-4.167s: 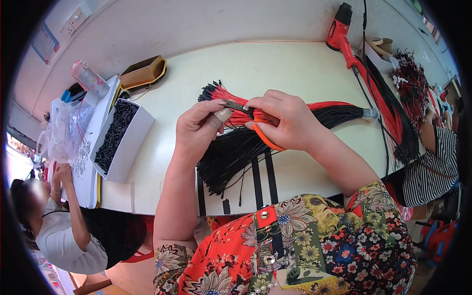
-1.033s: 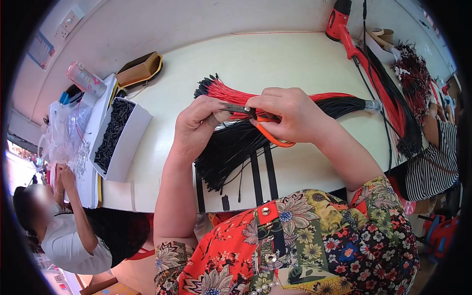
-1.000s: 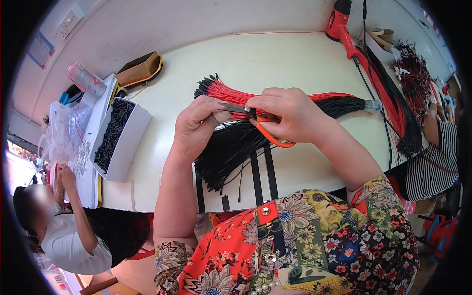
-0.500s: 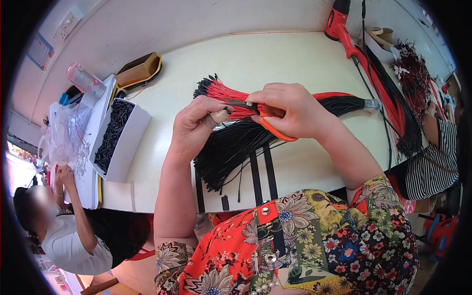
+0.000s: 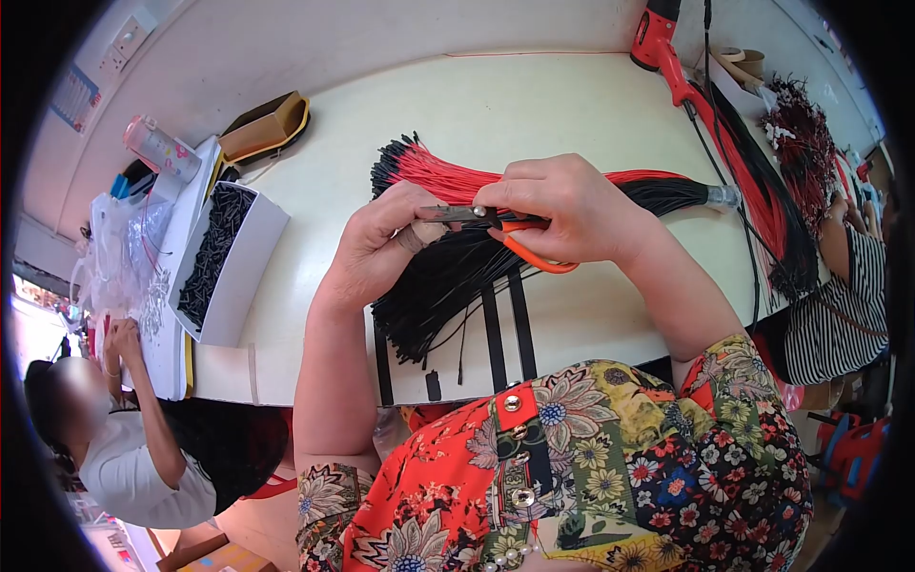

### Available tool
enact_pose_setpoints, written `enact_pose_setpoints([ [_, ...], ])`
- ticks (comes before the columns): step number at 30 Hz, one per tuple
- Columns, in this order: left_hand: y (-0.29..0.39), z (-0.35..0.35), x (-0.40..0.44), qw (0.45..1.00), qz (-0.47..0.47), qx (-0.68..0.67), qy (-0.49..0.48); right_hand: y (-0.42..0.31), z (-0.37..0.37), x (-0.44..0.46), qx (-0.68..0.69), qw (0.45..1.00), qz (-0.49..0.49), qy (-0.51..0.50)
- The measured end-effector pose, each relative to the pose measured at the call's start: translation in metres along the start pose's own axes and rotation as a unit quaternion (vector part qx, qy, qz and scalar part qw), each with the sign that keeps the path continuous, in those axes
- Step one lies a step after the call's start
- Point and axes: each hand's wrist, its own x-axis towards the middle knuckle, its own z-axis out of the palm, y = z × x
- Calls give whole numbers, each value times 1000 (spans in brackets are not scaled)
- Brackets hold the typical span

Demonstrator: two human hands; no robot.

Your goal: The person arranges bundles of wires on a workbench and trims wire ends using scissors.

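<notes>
My right hand (image 5: 567, 205) is wrapped round orange-handled pliers or cutters (image 5: 538, 255), whose dark metal jaws point left. The jaw tips meet the fingertips of my left hand (image 5: 386, 243), which are pinched on something too small to make out. A finger of that hand has a pale wrap and a ring. Below and behind both hands lies a bundle of red wires (image 5: 443, 169) and black wires (image 5: 438, 286), with black ends at the left and a clear wrap (image 5: 721, 197) at the right.
A white box (image 5: 238, 276) of small black parts stands at the left, a brown tray (image 5: 267, 129) behind it. A red heat gun (image 5: 664, 57) and more wires (image 5: 762, 210) lie at the right. One co-worker (image 5: 143, 458) sits left, another (image 5: 834, 315) right.
The tool's jaws look slightly parted half a second ago and now lie across my left fingertips, with the handles turned a little. The whole view has shifted slightly.
</notes>
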Motion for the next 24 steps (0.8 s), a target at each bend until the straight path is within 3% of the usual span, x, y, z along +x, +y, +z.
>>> enact_pose_setpoints([
  [11, 4, -6, -2, 991, -67, -88, -70, 0, -4, 0, -36, 998, -28, -39],
  [24, 4, -6, -1, 988, -63, -105, -93, 5, -3, -3, -22, 997, -51, -50],
])
